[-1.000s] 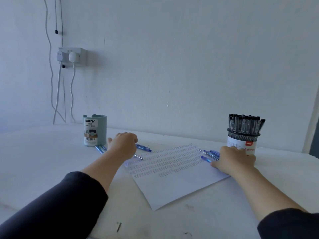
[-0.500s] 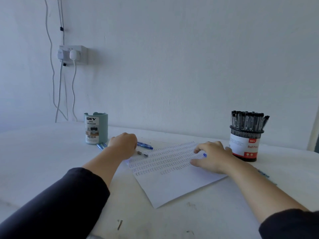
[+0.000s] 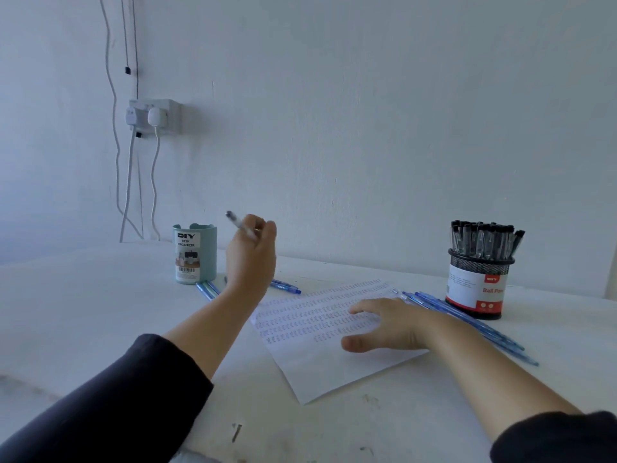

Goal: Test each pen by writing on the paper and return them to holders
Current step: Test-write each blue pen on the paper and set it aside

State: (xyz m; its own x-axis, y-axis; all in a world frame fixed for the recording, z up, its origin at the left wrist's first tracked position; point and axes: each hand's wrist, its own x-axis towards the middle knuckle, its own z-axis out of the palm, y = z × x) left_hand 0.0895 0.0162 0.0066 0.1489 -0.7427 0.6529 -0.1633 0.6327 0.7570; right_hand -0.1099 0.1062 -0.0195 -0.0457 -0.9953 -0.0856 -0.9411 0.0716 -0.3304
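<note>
Head view: your left hand (image 3: 251,253) is gripping a pen (image 3: 237,223) (right hand (image 3: 389,324) flat on paper (image 3: 329,362)); aim squarely into the holder (image 3: 195,253).

A clear pen (image 3: 237,223) is tilting in the raised left hand (image 3: 252,255). Blue pens (image 3: 467,320) are lying beside the written-over paper (image 3: 320,332). Black pens (image 3: 484,240) are filling the mesh holder (image 3: 479,284); the teal holder (image 3: 195,253) is standing near the table's far edge.

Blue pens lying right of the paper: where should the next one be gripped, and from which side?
Probably the barrel near the tip end, from above. The blue pens lie flat and close together by the right hand, tips toward the paper, so pinch the outermost one.
</note>
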